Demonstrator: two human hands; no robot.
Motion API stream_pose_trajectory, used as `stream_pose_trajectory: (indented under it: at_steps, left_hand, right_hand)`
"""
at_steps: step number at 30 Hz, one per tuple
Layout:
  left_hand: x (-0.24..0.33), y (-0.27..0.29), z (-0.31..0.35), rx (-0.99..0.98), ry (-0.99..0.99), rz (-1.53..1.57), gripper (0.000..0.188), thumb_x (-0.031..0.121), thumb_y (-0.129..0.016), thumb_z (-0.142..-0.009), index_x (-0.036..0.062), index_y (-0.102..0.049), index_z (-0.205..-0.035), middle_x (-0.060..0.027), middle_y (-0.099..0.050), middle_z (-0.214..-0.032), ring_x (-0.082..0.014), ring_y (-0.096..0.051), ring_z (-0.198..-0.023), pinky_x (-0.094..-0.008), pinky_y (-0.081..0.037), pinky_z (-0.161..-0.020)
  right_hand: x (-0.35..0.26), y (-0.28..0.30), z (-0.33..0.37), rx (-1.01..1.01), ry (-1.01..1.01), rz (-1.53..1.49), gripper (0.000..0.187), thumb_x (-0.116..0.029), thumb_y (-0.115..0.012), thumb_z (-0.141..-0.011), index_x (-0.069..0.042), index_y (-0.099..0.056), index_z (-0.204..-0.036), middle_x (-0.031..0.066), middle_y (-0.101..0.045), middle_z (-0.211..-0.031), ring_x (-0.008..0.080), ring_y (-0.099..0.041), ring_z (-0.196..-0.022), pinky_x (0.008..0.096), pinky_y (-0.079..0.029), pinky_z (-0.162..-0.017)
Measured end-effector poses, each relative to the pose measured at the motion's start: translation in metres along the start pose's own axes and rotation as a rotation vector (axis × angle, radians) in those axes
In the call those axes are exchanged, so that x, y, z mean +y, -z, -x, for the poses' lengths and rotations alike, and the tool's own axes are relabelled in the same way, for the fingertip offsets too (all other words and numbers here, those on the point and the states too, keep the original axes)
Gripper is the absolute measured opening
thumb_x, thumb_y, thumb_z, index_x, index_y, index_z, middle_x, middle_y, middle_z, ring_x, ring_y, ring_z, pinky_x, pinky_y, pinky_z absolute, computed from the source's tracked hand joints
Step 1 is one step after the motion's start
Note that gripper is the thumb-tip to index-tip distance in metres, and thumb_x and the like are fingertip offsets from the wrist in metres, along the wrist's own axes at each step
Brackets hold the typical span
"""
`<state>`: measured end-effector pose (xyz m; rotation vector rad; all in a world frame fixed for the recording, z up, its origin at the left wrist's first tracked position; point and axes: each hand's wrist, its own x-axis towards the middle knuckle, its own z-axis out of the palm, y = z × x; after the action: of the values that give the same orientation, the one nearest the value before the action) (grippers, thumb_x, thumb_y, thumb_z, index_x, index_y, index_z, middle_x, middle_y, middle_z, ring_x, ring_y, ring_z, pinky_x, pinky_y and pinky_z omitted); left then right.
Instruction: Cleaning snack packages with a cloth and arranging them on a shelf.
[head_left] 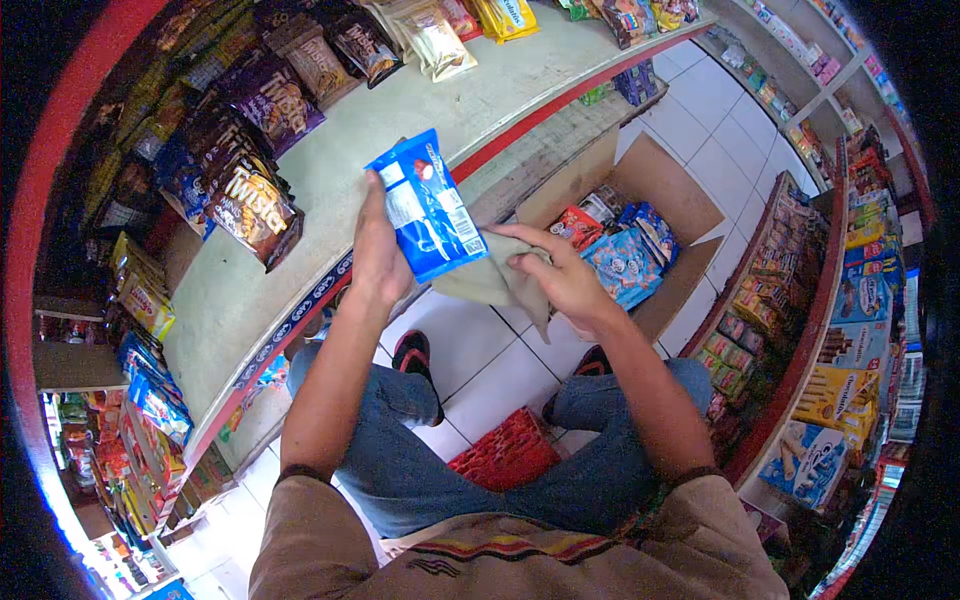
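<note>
A blue snack packet (428, 208) is gripped along its left side by my left hand (378, 240), its printed panel and barcode turned up toward me. My right hand (565, 275) has its fingers closed on a grey-green cloth (495, 275), which hangs in folds just right of the packet's lower end. Part of the cloth lies behind the packet, so I cannot tell whether the two touch. Both hands are in front of the pale shelf (400, 130), above the tiled floor.
Several snack packets (262, 212) stand along the shelf's back. An open cardboard box (690, 185) with snack packets (628, 262) sits on the floor at right. Racks of biscuits (845, 400) line the right side. Between my legs is a red patterned object (505, 450).
</note>
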<state>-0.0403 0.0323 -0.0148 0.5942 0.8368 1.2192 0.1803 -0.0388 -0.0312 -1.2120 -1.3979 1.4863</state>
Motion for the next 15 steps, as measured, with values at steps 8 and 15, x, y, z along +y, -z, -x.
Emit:
stream_pose_trajectory:
  at_steps: [8, 15]
  left_hand:
    - [-0.021, -0.005, 0.006, 0.019, 0.002, -0.055, 0.053, 0.050, -0.044, -0.107, 0.0047, -0.053, -0.134, -0.0104, -0.067, -0.120, -0.0210, -0.069, -0.103, -0.0392, -0.058, -0.092]
    - [-0.039, -0.021, 0.015, -0.048, -0.360, -0.361, 0.063, 0.029, -0.056, -0.105, 0.0026, -0.028, -0.156, -0.0187, -0.047, -0.149, -0.0279, -0.049, -0.136, -0.0400, -0.039, -0.114]
  right_hand:
    - [0.002, -0.024, 0.000, 0.130, -0.046, -0.347, 0.049, -0.021, -0.075, -0.092, -0.003, -0.059, -0.134, 0.0096, -0.066, -0.122, 0.0165, -0.060, -0.114, 0.0314, -0.050, -0.096]
    - [0.002, -0.013, -0.008, 0.395, 0.331, 0.277, 0.051, -0.013, -0.078, -0.085, -0.002, -0.060, -0.131, 0.0161, -0.071, -0.115, 0.0225, -0.069, -0.105, 0.0339, -0.054, -0.091]
